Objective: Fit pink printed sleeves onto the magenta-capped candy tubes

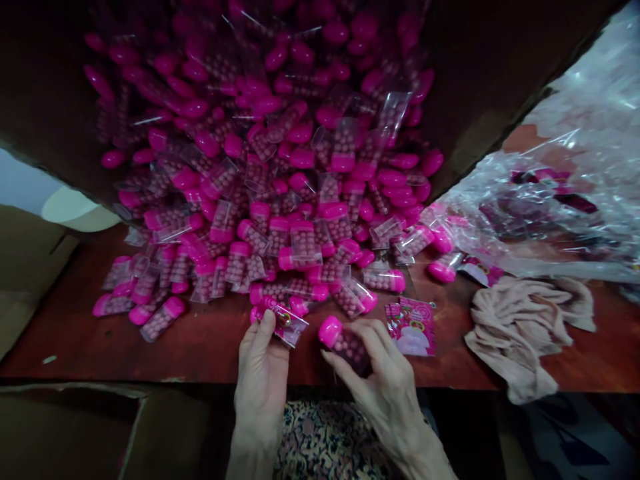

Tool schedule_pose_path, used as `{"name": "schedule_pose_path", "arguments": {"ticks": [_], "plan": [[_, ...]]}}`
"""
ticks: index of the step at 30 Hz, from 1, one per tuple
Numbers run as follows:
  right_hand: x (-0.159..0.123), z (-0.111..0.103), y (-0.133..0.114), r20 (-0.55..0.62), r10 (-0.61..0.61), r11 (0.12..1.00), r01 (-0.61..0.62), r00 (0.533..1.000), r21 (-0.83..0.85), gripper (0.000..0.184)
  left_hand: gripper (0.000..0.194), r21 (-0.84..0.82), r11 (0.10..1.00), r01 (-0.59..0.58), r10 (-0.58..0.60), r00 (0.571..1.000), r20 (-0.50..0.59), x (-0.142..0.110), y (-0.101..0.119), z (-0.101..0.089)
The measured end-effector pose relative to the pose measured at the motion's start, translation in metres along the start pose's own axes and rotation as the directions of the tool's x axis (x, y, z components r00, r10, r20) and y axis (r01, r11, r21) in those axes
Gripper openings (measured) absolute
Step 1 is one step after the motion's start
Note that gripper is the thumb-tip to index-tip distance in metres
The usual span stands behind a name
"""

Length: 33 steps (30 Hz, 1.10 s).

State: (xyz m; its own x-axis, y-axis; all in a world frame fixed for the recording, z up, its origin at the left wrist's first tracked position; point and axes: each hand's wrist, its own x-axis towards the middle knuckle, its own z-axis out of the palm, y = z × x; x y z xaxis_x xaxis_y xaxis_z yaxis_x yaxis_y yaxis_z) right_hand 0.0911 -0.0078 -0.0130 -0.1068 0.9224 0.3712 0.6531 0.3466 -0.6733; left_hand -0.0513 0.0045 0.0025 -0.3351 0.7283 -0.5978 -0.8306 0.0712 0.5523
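Between the thumb and fingers of my left hand (263,367) is a small pink printed sleeve (287,322), with a pink end showing at its left; whether a bottle sits inside it I cannot tell. My right hand (383,373) grips a clear bottle (350,347) of small round balls, its pink cap (330,330) pointing up and left. Just right of that hand lie several flat pink printed sleeves (417,327). Beyond both hands spreads a large heap of similar pink-capped bottles (303,240).
The heap spills from a dark open box (480,80) onto the reddish-brown tabletop (210,353). At right are a crumpled beige cloth (520,327) and clear plastic wrap (565,213) over pink items. Cardboard (30,267) stands at left beside a pale round object (77,210).
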Motion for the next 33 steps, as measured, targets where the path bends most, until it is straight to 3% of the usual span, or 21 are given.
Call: {"name": "schedule_pose_path", "arguments": {"ticks": [6, 10, 18, 28, 33], "plan": [[0.004, -0.011, -0.017, -0.264, -0.025, 0.999, 0.017, 0.964, -0.033, 0.026, 0.01, 0.034, 0.996, -0.088, 0.087, 0.996, 0.028, -0.007, -0.014, 0.026], [0.004, -0.012, -0.018, -0.347, -0.052, 0.993, 0.011, 0.936, -0.119, 0.023, 0.009, 0.025, 0.996, -0.091, 0.089, 0.993, 0.079, -0.013, -0.027, 0.037], [0.002, -0.012, -0.013, -0.379, -0.075, 0.99, 0.023, 0.922, -0.14, 0.022, 0.008, 0.029, 0.996, -0.085, 0.081, 0.991, 0.111, -0.017, -0.039, 0.046], [0.0, -0.014, -0.006, -0.294, -0.005, 1.0, 0.012, 0.956, 0.022, 0.024, 0.01, 0.117, 0.99, -0.081, 0.068, 0.992, 0.106, -0.012, -0.041, 0.044], [0.0, -0.012, -0.004, -0.302, -0.04, 0.999, 0.036, 0.953, -0.016, 0.026, 0.01, 0.085, 0.992, -0.088, 0.078, 0.991, 0.109, -0.01, -0.039, 0.045]]}}
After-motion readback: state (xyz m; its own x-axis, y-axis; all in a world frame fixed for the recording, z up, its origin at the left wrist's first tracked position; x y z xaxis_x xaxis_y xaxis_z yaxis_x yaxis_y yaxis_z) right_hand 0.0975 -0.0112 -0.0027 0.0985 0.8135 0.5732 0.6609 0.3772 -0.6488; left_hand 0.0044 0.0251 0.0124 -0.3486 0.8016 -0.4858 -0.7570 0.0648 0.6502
